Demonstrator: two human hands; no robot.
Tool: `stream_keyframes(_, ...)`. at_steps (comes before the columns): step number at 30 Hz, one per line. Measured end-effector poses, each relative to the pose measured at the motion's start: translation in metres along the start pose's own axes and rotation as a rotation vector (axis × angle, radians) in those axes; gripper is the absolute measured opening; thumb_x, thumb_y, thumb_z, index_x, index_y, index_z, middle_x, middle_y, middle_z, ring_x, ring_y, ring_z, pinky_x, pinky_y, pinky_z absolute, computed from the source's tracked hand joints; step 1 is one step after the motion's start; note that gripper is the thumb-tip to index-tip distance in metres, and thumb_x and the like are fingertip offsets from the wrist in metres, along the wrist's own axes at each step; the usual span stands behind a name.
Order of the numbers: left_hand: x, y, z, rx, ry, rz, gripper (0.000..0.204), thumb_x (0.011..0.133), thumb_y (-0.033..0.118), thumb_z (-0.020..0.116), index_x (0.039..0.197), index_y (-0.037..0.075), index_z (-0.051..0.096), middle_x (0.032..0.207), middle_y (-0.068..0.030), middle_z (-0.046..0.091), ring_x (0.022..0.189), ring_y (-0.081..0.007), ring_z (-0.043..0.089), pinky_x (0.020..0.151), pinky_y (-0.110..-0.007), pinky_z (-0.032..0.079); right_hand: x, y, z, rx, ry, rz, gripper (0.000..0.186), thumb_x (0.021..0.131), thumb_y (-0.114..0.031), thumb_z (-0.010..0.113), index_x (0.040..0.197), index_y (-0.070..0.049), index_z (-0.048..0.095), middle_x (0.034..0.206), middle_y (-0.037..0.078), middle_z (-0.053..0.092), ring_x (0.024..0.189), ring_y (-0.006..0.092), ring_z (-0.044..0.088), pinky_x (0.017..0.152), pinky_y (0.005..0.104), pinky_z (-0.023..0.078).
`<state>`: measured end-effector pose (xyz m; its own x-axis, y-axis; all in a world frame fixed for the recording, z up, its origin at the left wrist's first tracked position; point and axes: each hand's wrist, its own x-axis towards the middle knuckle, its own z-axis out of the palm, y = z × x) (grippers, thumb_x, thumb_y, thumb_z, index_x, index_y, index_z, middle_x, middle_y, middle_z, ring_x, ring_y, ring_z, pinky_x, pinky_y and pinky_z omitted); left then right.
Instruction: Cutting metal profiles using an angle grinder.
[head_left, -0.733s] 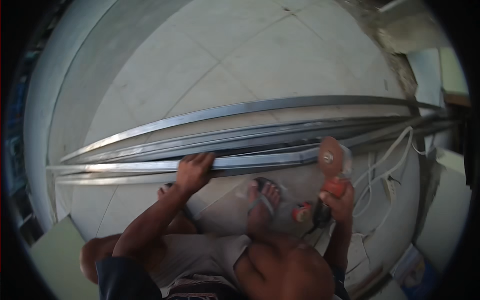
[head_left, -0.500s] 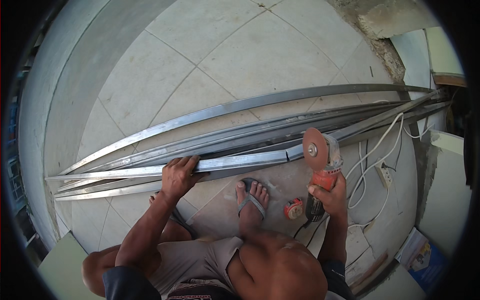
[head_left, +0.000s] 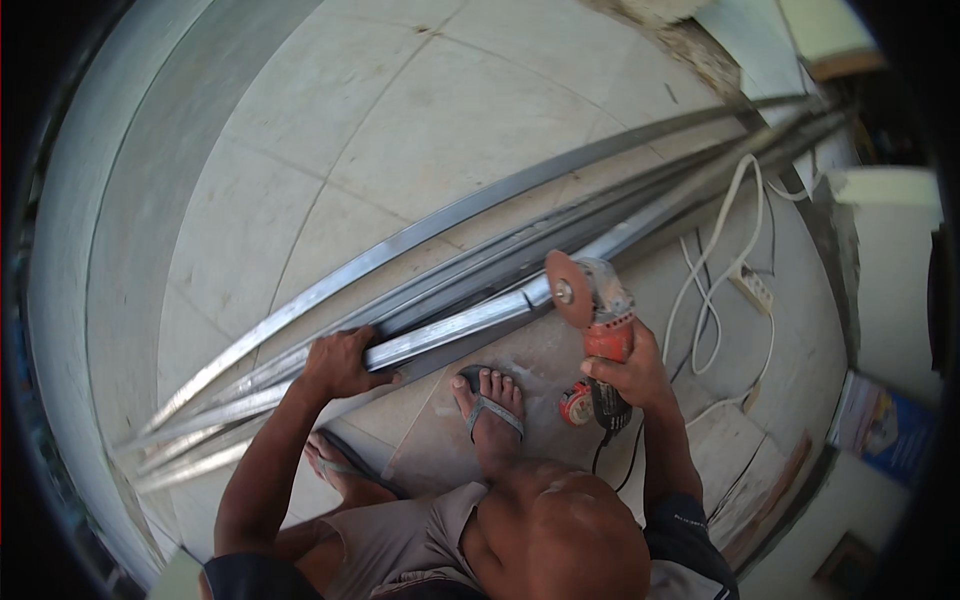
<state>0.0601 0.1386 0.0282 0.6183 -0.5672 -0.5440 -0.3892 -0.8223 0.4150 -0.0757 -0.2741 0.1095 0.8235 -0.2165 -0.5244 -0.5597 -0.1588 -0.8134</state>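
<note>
While a long, silvery, straight-sided metal bar (head_left: 455,333) lies across the pale tiled floor (head_left: 400,130), the left hand (head_left: 340,368) grasps it and the right hand (head_left: 642,372) grips a red-and-black angle grinder (head_left: 608,340).

A dark slit crosses the bar right of the left fingers, near the grinder's round reddish-brown disc (head_left: 568,288); contact is unclear. Beyond lie long grey metal profiles (head_left: 420,235); a rounded red tape measure (head_left: 576,403) sits by the grinder, a white power strip (head_left: 752,290) toward the floor's right edge.
</note>
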Motion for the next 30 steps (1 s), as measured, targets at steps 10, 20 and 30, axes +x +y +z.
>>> stream_keyframes(10, 0.028, -0.018, -0.003, -0.386, -0.335, -0.046, 0.067, 0.077, 0.056, 0.085, 0.105, -0.003, 0.074, 0.084, -0.0220, 0.072, 0.078, -0.0336, 0.069, 0.077, -0.045, 0.053, -0.007, -0.003, -0.007, -0.048, 0.036, -0.046, 0.069, 0.072, -0.023, 0.090, 0.129, 0.001, 0.058, 0.112, 0.010, 0.068, 0.100, 0.0183, 0.064, 0.094, 0.0361, 0.052)
stream_keyframes(20, 0.007, 0.010, 0.017, -0.007, 0.009, -0.157, 0.081, 0.073, 0.074, 0.081, 0.109, 0.002, 0.075, 0.078, -0.0196, 0.074, 0.080, -0.0373, 0.075, 0.073, -0.047, 0.060, 0.000, 0.000, -0.007, -0.060, 0.014, -0.087, 0.074, 0.070, -0.027, 0.089, 0.131, 0.000, 0.058, 0.116, 0.016, 0.070, 0.105, 0.0243, 0.067, 0.096, 0.0388, 0.052)
stream_keyframes(30, 0.004, 0.007, 0.031, 0.091, 0.333, -0.076, 0.061, 0.075, 0.068, 0.082, 0.090, 0.010, 0.070, 0.072, -0.0119, 0.072, 0.064, -0.0324, 0.074, 0.055, -0.043, 0.058, 0.000, 0.005, -0.006, -0.020, 0.052, -0.058, 0.072, 0.068, -0.024, 0.090, 0.129, 0.000, 0.059, 0.115, 0.014, 0.070, 0.105, 0.0239, 0.067, 0.095, 0.0390, 0.053)
